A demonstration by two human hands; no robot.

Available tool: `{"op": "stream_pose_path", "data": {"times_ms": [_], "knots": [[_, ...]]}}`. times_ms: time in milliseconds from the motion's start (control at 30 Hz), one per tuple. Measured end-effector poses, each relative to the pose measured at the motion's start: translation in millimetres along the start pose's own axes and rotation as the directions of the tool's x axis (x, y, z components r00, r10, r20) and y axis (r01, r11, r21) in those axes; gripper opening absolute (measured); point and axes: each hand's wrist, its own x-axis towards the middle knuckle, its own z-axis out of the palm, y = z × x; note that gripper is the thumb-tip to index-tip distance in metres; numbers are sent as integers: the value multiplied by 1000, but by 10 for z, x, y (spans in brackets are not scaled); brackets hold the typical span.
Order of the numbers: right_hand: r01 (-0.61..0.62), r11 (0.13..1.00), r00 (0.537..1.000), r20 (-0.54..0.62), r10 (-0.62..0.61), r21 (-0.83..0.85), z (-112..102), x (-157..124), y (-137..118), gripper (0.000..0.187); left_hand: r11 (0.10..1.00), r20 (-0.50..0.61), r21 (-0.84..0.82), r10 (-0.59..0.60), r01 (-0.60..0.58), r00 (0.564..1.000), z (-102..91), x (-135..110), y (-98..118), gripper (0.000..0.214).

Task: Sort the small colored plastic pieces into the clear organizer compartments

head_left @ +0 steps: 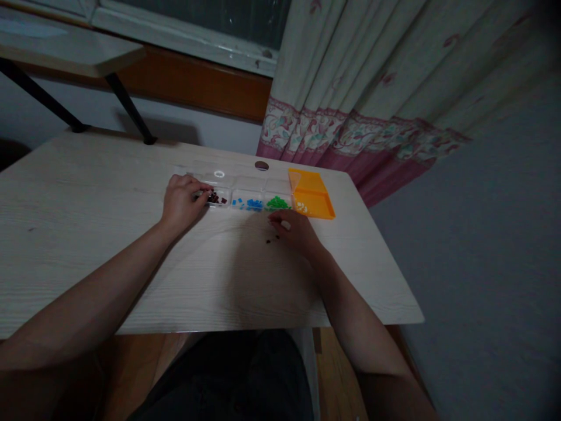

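My left hand (182, 202) is at the left end of a clear plastic box (231, 202), its thumb and fingers pinched together over dark brown pieces (218, 199). Whatever lies between those fingertips is too small to make out. In the neighbouring compartments are blue pieces (253, 204) and green pieces (277, 203). Just in front of the green ones, my right hand (298, 229) hovers low over the table with its fingertips closed in a pinch; a pale spot shows there, but I cannot tell what it is. Two small dark pieces (268, 241) lie beside this hand.
An orange tray (325, 204) with small white pieces (301, 207) adjoins the box's right end. The box's transparent lid (248, 182) lies behind it. A round dark disc (262, 166) is near the table's (175, 292) back edge. Black legs (131, 111) support a shelf at left; a curtain (350, 88) hangs behind.
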Motion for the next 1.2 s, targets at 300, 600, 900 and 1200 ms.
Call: {"op": "stream_pose_path", "data": {"times_ms": [300, 600, 900, 1200], "knots": [[30, 999, 997, -72, -29, 12, 25, 15, -126, 19, 969, 149, -161, 213, -188, 966, 17, -129, 449, 22], [30, 977, 998, -61, -18, 209, 134, -17, -431, 18, 860, 271, -425, 417, -280, 868, 87, -242, 751, 26], [32, 977, 998, -55, -21, 210, 209, -34, -487, 24, 820, 239, -526, 399, -227, 885, 114, -239, 714, 25], [180, 979, 980, -106, -169, 97, 288, -4, -421, 16, 801, 218, -550, 413, -239, 884, 116, -244, 704, 25]]}}
